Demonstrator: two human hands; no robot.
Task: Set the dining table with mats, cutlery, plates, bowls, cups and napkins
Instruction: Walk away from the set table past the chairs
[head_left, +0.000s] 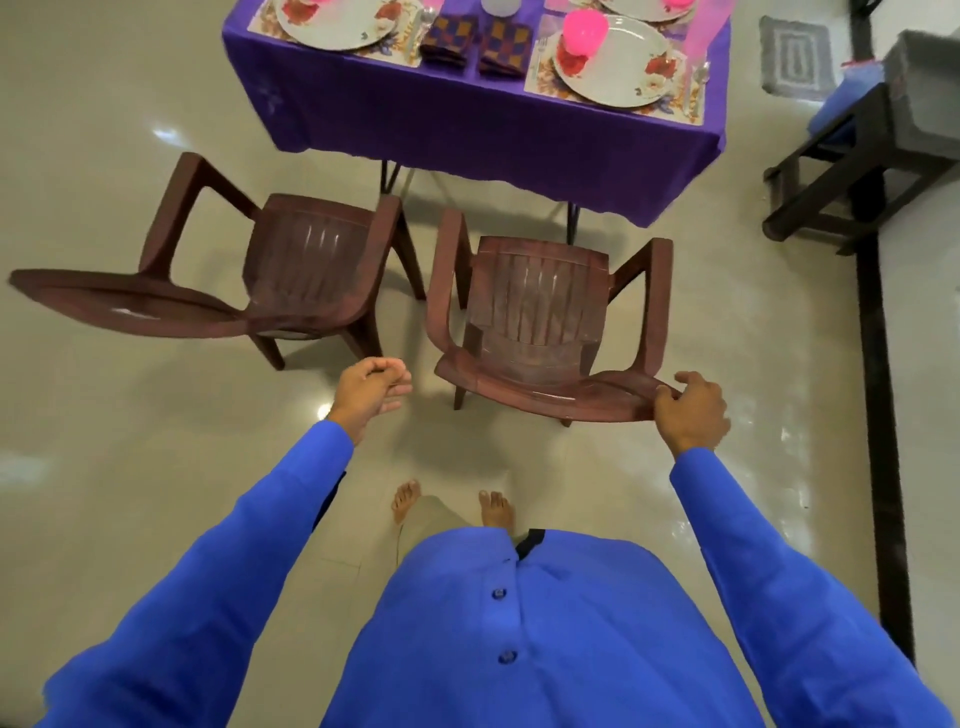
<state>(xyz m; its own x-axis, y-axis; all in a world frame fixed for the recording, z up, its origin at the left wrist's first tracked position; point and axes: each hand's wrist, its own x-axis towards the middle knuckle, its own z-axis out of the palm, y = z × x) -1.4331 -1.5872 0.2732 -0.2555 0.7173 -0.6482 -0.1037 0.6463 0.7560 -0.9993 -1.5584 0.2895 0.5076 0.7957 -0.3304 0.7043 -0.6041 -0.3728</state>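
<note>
The dining table under a purple cloth stands ahead at the top. On it lie floral mats, a white flowered plate carrying a pink bowl, another plate at the left, two folded checked napkins and cutlery. Two brown plastic chairs face the table. My right hand grips the top of the right chair's backrest. My left hand hovers beside that chair with fingers loosely curled and holds nothing.
The left brown chair stands slightly turned, close to the right one. A dark wooden bench with a grey box on it sits at the right, beside a grey floor mat. Glossy tiled floor surrounds me.
</note>
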